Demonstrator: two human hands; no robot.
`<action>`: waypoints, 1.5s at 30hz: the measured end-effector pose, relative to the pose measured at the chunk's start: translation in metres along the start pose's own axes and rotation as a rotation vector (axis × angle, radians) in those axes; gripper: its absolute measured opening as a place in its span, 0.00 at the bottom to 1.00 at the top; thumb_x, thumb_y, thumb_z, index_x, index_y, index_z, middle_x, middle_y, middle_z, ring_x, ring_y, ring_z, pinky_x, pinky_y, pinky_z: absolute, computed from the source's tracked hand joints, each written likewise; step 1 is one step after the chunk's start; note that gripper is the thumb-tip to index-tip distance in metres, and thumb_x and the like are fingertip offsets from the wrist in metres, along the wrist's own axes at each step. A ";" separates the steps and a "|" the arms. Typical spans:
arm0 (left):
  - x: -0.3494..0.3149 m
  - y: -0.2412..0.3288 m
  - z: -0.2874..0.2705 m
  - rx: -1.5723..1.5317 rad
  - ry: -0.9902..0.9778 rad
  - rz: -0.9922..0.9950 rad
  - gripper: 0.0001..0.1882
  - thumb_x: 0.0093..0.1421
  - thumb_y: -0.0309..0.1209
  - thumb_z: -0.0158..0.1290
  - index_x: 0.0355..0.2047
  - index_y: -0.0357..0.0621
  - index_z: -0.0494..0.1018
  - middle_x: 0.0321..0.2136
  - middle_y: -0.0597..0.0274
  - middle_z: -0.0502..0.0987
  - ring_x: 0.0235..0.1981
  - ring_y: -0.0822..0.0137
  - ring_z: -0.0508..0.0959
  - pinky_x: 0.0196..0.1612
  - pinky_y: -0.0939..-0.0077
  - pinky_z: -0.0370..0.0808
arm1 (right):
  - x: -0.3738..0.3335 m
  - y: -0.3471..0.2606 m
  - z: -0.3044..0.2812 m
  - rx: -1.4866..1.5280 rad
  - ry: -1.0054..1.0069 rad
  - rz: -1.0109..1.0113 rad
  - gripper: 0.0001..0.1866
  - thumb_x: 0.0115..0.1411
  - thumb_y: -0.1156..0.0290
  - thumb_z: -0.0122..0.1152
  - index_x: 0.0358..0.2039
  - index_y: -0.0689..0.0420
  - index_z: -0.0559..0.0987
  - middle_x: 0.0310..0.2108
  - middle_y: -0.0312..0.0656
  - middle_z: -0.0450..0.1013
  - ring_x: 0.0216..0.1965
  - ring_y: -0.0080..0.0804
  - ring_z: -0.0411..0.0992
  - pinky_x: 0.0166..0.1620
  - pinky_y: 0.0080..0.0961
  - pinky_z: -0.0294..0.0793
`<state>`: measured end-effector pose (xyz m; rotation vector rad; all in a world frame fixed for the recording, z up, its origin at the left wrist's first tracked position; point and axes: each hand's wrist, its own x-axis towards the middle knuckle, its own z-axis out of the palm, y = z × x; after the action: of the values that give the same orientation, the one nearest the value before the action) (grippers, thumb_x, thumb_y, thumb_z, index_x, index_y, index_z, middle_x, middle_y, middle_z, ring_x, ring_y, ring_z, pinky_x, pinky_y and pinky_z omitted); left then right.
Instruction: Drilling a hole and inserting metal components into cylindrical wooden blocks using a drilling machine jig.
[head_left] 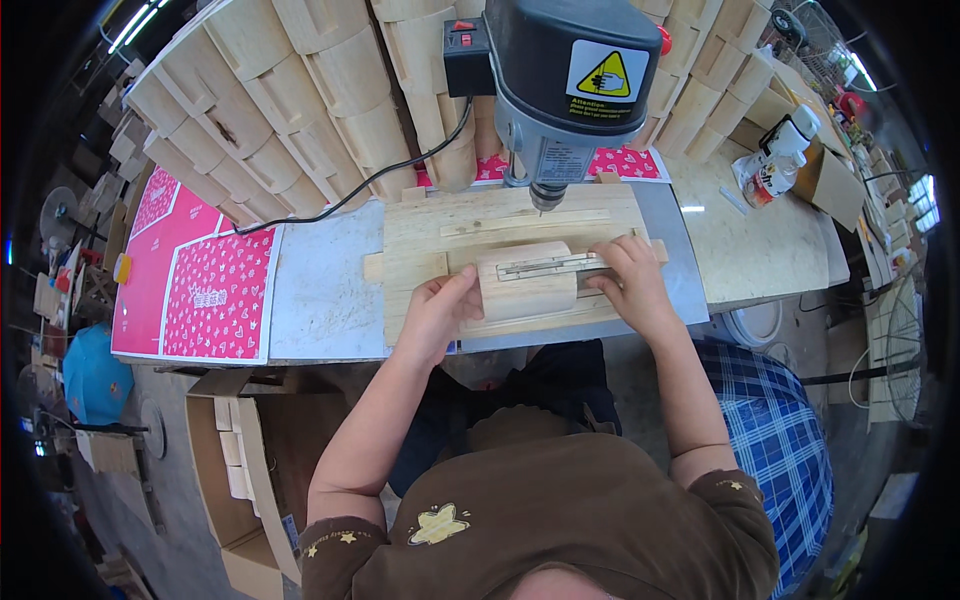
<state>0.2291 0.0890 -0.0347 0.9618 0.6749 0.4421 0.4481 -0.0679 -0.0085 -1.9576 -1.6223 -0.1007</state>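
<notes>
A pale wooden block with a rounded face lies on a flat wooden board beneath the drill press. A narrow light-coloured slotted strip lies lengthwise along the block's top and sticks out past its right end. My left hand grips the block's left end, thumb on the near side of its edge. My right hand is closed on the strip's right end, its fingers bent over it. The drill chuck hangs just beyond the block, its bit above the board and apart from the block.
Tall stacks of similar wooden blocks line the back of the table. A black cable runs left from the drill. White bottles stand at the right. Below left is an open cardboard box holding blocks; a plaid-covered shape is at lower right.
</notes>
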 end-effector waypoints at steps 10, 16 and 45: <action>0.024 -0.026 0.004 1.238 0.195 0.736 0.33 0.39 0.36 0.64 0.47 0.41 0.69 0.45 0.55 0.70 0.50 0.56 0.66 0.57 0.50 0.53 | 0.037 0.024 0.016 -0.046 0.113 0.091 0.33 0.39 0.74 0.68 0.50 0.54 0.67 0.36 0.43 0.70 0.43 0.43 0.66 0.55 0.41 0.59; 0.042 -0.039 -0.011 1.208 0.314 0.751 0.33 0.36 0.37 0.65 0.47 0.46 0.71 0.39 0.62 0.70 0.46 0.62 0.67 0.56 0.56 0.50 | 0.040 0.011 0.025 -0.047 0.116 0.091 0.35 0.39 0.75 0.69 0.51 0.54 0.67 0.38 0.42 0.71 0.45 0.41 0.66 0.58 0.42 0.56; 0.045 -0.041 -0.015 1.087 0.275 0.724 0.30 0.34 0.33 0.66 0.42 0.44 0.75 0.27 0.62 0.68 0.35 0.59 0.67 0.47 0.65 0.61 | 0.039 -0.052 -0.052 0.097 0.584 0.024 0.05 0.54 0.76 0.53 0.29 0.62 0.76 0.16 0.40 0.65 0.17 0.30 0.63 0.25 0.27 0.61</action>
<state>0.2533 0.1052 -0.0903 2.2331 0.8088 0.8829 0.4263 -0.0547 0.0702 -1.6640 -1.1921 -0.5222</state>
